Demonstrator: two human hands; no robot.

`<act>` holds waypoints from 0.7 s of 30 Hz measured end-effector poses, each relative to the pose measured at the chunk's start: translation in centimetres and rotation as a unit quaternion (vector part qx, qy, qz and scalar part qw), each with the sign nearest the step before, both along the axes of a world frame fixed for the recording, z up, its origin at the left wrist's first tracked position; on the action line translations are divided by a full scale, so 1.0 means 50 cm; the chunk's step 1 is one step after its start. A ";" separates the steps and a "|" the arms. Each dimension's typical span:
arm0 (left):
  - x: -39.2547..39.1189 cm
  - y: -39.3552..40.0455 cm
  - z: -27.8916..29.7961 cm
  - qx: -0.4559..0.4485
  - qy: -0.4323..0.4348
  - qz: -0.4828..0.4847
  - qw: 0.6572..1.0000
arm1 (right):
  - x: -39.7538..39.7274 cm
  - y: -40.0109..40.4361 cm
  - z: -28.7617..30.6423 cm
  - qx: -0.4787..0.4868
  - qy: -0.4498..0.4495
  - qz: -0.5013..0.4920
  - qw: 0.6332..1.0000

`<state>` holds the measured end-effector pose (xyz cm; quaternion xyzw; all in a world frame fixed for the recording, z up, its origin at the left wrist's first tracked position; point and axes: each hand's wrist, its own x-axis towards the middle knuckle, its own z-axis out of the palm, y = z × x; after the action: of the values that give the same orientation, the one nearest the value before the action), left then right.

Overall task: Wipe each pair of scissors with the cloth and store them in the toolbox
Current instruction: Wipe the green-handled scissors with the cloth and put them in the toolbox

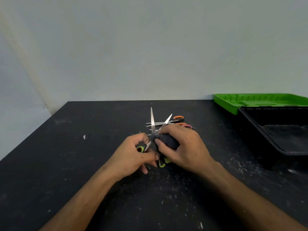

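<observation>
My left hand (133, 155) grips the green-and-black handles of a pair of scissors (152, 120), whose blades point away from me and are spread apart. My right hand (181, 147) holds a dark grey cloth (168, 140) bunched against the scissors near the pivot. Behind my hands, an orange-handled pair of scissors (178, 117) and a pink-handled pair (187, 125) lie on the table, partly hidden by my right hand. The open black toolbox (260, 130) with its green lid (233, 102) stands at the right.
The black table (66, 164) is speckled with white dust and small scraps. Its far edge meets a pale wall. The toolbox fills the far right corner.
</observation>
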<state>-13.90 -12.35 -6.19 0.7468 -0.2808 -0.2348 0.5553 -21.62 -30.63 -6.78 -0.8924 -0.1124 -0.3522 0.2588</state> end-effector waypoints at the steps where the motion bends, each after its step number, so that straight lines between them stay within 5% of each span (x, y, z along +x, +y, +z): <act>1: -0.001 0.000 0.000 -0.002 -0.007 -0.009 1.000 | 0.002 -0.001 -0.001 0.004 -0.005 -0.009 1.000; 12: -0.003 0.001 0.003 0.054 0.019 -0.004 0.998 | 0.002 -0.050 0.019 0.119 -0.023 -0.152 0.981; 21: 0.000 0.005 0.006 0.049 0.034 0.018 0.998 | -0.023 -0.015 0.025 0.018 0.110 -0.025 0.993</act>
<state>-13.91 -12.09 -5.88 0.7694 -0.2361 -0.2635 0.5318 -22.76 -31.36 -5.55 -0.9234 -0.0540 -0.2604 0.2769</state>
